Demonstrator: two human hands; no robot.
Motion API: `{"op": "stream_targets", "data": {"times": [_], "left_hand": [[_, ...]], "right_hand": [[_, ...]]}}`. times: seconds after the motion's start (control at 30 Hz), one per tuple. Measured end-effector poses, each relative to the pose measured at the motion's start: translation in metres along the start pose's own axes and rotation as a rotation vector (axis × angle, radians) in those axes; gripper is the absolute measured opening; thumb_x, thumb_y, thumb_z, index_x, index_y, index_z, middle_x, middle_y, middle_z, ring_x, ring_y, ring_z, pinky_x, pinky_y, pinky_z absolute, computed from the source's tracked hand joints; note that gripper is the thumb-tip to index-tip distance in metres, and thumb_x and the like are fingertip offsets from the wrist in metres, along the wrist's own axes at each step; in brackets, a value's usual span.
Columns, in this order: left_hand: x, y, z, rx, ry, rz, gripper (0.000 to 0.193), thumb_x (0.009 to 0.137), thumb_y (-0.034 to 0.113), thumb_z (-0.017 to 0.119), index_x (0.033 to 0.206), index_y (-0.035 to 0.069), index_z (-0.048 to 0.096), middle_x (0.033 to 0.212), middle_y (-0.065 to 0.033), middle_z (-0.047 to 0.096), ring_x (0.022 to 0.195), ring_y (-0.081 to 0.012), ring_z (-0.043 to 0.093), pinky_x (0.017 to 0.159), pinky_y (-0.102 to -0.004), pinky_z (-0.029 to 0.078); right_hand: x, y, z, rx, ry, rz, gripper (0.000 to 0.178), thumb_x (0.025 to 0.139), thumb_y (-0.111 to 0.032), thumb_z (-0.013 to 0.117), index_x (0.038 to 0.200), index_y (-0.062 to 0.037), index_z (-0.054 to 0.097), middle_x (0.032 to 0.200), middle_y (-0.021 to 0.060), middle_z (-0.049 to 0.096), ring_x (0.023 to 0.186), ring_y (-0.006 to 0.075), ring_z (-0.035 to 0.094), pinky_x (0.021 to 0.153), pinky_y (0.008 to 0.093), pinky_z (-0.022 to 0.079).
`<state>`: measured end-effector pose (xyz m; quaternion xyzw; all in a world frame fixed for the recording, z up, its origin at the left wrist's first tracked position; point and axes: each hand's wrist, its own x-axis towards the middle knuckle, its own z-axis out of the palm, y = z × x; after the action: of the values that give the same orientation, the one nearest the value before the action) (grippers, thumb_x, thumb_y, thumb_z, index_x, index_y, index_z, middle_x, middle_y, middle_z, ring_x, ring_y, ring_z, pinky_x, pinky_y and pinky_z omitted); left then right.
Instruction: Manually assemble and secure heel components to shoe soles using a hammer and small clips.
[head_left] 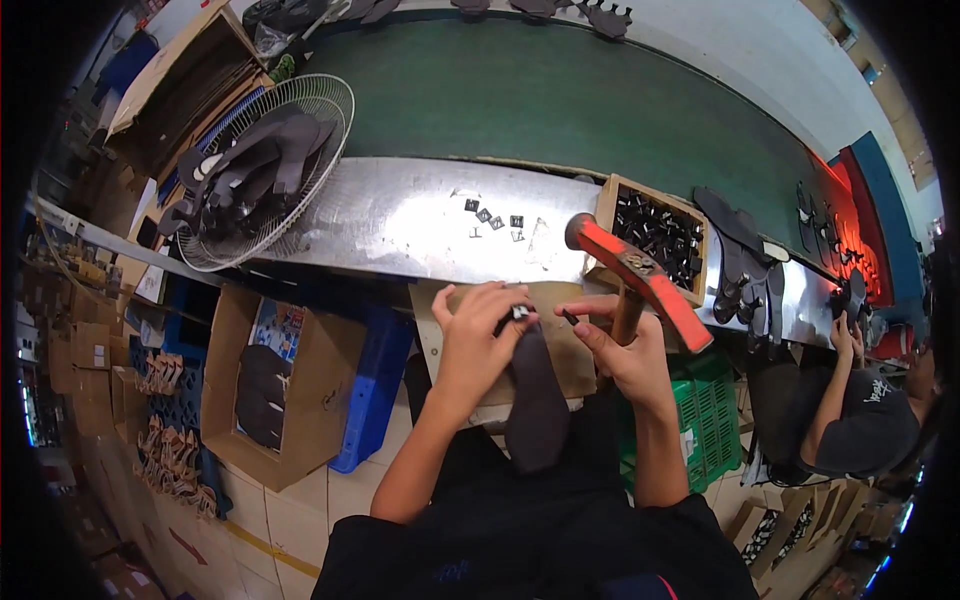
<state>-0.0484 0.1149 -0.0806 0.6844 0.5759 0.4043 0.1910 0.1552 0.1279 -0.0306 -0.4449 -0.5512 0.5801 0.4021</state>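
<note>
My left hand (482, 335) is closed around the heel end of a dark shoe sole (538, 410). The flat toe part of the sole points down toward my lap, and a small pale spot shows at the heel by my fingers. In my right hand (632, 352) is a hammer (628, 258) with an orange-red head and a wooden handle, its head up past my knuckles. Between that hand's thumb and forefinger is a small black piece (570, 317) like a heel tip, just right of the heel and apart from it.
Several small black pieces (484, 215) lie on the metal ledge (390, 225) beside a green conveyor belt (560, 100). A wooden box (655, 235) of black pieces stands right; a wire basket (335, 100) of soles stands left. Below are a cardboard box (320, 370) and green crate (710, 405). Another person (865, 410) sits right.
</note>
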Motion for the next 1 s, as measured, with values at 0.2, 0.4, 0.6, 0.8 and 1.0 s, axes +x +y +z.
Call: {"op": "stream_targets", "data": {"times": [0.2,0.4,0.6,0.8,1.0], "left_hand": [[-0.023,0.001,0.009,0.045,-0.037,0.020,0.030,0.083,0.016,0.074,0.112,0.013,0.069,0.120,-0.0008,0.070,0.130,-0.0248,0.054,0.112,-0.0597,0.017],[-0.027,-0.003,0.011,0.061,-0.052,0.042,0.032,0.082,0.015,0.075,0.114,0.012,0.068,0.120,-0.0012,0.068,0.131,-0.0245,0.052,0.112,-0.0616,0.018],[-0.030,-0.004,0.010,0.033,-0.063,0.066,0.034,0.082,0.018,0.076,0.114,0.011,0.068,0.117,-0.0020,0.068,0.133,-0.0234,0.050,0.112,-0.0627,0.015],[-0.023,-0.004,0.002,-0.347,-0.064,-0.049,0.025,0.077,0.009,0.079,0.102,0.006,0.074,0.101,-0.0082,0.073,0.090,-0.0164,0.069,0.086,-0.0337,0.051],[-0.021,-0.008,0.006,-0.632,-0.107,-0.182,0.029,0.082,0.014,0.080,0.107,0.000,0.076,0.088,-0.0068,0.075,0.080,-0.0063,0.065,0.072,-0.0251,0.052]], "right_hand": [[0.010,0.014,0.012,-0.095,-0.068,-0.230,0.020,0.088,-0.006,0.071,0.105,0.0046,0.068,0.095,0.0144,0.073,0.087,0.0172,0.069,0.076,0.0323,0.053],[0.015,0.024,0.010,-0.427,-0.147,-0.251,0.022,0.088,-0.002,0.070,0.109,0.0043,0.070,0.099,0.0126,0.074,0.091,0.0170,0.071,0.078,0.0292,0.056],[0.013,0.018,0.014,-0.486,-0.179,-0.483,0.020,0.080,-0.005,0.075,0.096,0.0021,0.065,0.083,0.0144,0.063,0.070,0.0282,0.059,0.068,0.0338,0.049],[0.007,0.004,0.013,-0.645,-0.160,-0.551,0.021,0.083,-0.004,0.073,0.104,-0.0025,0.068,0.089,0.0121,0.067,0.075,0.0273,0.063,0.071,0.0339,0.050],[-0.044,-0.018,0.012,-0.295,-0.023,-0.150,0.033,0.094,-0.007,0.065,0.125,0.0006,0.059,0.084,0.0134,0.065,0.073,0.0190,0.061,0.069,0.0286,0.049]]}}
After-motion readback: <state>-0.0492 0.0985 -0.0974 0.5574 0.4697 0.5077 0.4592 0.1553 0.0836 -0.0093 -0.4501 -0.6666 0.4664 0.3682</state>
